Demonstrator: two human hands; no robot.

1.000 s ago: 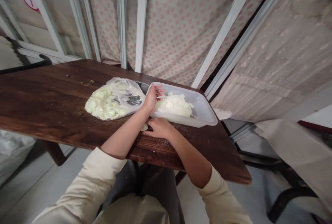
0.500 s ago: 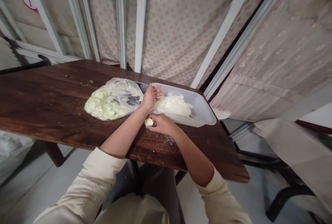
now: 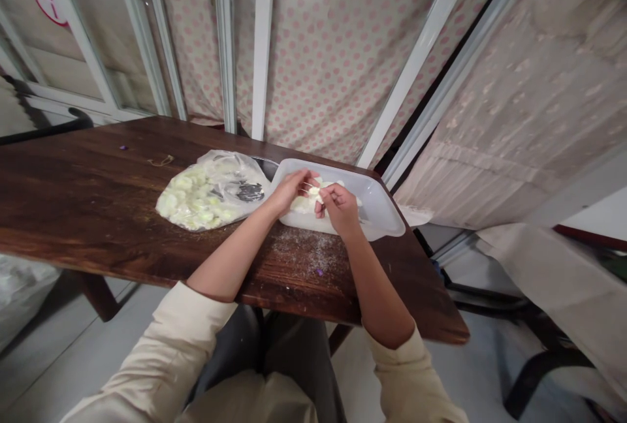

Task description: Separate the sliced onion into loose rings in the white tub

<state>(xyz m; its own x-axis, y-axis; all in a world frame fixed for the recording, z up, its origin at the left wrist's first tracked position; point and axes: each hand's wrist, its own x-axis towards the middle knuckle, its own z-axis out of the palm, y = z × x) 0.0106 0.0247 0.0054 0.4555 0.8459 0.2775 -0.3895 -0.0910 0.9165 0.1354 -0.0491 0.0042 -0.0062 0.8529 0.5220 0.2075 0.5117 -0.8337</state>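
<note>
Over the white plastic tray [image 3: 386, 211], my two hands meet with their fingers bent. My right hand [image 3: 339, 207] pinches a small pale, whitish piece [image 3: 316, 193] between thumb and fingers. From the left, my left hand [image 3: 292, 190] curls its fingers at the same piece, and thin pale strands show at its fingertips. Beneath them a heap of similar pale pieces [image 3: 300, 205] lies in the tray, partly hidden by both hands. Left of the tray, a clear plastic bag [image 3: 196, 198] holds many pale yellow-green, rounded pieces.
The dark wooden table [image 3: 98, 181] has whitish crumbs [image 3: 306, 250] and a purple scrap [image 3: 319, 272] near its front edge. A thin tie [image 3: 161, 161] lies at the back left. Curtained glass panels stand behind the table, and a black chair frame [image 3: 539, 364] is at the right.
My right hand has moved up from the tray's near edge to above the tray. My left hand has turned from outstretched to curled, and both hands now come together.
</note>
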